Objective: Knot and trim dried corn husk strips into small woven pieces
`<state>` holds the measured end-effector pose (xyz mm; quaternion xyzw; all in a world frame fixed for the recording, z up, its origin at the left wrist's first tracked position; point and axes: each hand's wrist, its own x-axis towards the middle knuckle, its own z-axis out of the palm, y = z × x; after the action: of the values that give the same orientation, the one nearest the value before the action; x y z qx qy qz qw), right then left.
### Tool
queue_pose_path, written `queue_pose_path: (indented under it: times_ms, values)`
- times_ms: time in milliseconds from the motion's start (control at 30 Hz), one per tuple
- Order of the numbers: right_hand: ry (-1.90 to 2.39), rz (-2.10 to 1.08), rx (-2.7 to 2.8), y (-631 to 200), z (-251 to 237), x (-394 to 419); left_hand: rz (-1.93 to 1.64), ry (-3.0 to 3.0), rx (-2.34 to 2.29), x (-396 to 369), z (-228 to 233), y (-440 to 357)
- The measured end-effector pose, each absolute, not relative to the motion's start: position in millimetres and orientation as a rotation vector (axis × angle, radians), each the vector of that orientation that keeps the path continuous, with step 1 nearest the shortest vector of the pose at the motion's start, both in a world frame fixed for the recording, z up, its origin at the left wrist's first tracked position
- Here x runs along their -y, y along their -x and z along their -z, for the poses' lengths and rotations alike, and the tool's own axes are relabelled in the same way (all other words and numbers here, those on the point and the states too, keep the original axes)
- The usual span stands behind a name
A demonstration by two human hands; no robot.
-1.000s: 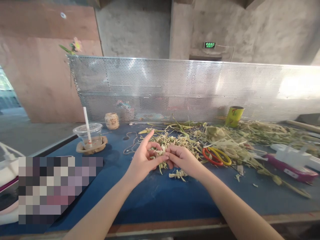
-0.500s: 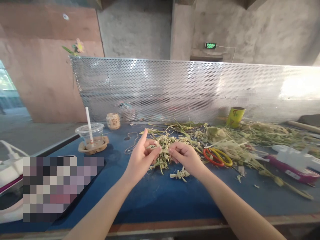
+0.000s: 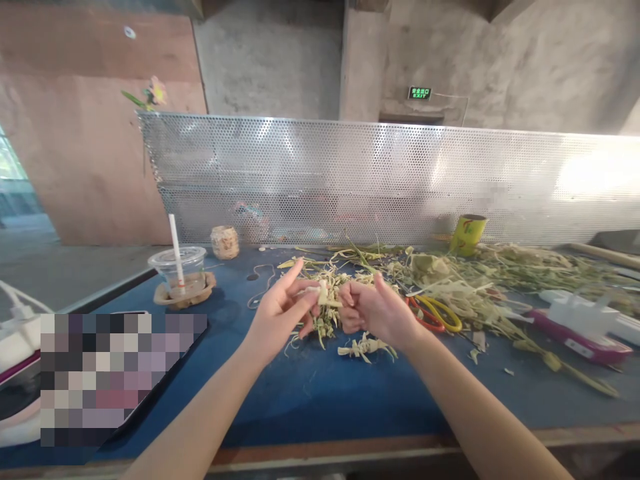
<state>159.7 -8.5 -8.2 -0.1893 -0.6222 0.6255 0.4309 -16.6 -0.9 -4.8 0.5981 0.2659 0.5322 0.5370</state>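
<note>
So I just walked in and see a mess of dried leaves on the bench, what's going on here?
A person at a blue-topped table is working a pale strip of dried leaf between both hands. The left hand pinches one end and the right hand grips the other. A small woven piece lies on the table just below the hands. Loose leaf scraps spread behind, with orange-and-yellow scissors lying to the right and a plastic cup with a straw at the left.
</note>
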Motion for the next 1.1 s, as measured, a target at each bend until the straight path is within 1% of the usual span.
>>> queue_pose_path:
  times_ms: [67,167,433,700,967,1033,1100]
  values:
    - [0.283,-1.69,1.589,-162,6,14,-1.36,-1.356,-0.619,0,5,18]
    - [0.07,-1.772,1.685,-163,7,22,-1.368,-1.355,-0.619,0,5,18]
    - [-0.309,-1.711,1.706,-152,13,26,-1.311,-1.393,-0.655,7,1,13]
    - [-0.299,-1.784,1.773,-156,10,27,-1.297,-1.418,-0.685,10,2,10]
    - [-0.132,-1.837,1.834,-162,4,33,-1.303,-1.431,-0.701,11,1,9]
    - [-0.082,-1.785,1.841,-161,4,33,-1.295,-1.442,-0.689,10,2,10]
    - [0.072,-1.605,1.791,-160,4,31,-1.282,-1.465,-0.679,9,3,11]
